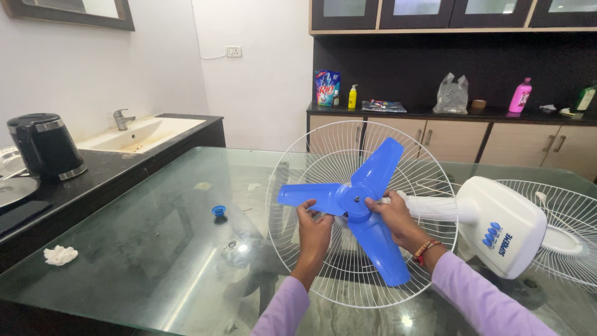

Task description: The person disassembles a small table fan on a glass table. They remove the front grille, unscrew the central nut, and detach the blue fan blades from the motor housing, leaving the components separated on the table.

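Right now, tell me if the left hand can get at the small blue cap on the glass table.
Probably yes. The left hand grips the blue fan blade, but the small blue cap lies on bare glass table to its left with nothing between.

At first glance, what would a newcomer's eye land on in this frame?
The blue fan blade at centre, gripped by the left hand and right hand against a white wire guard. Right of it lies the white motor housing, all on a glass table.

Blue three-bladed fan blade (360,199) upright against white wire guard (311,162), over glass table (155,249).
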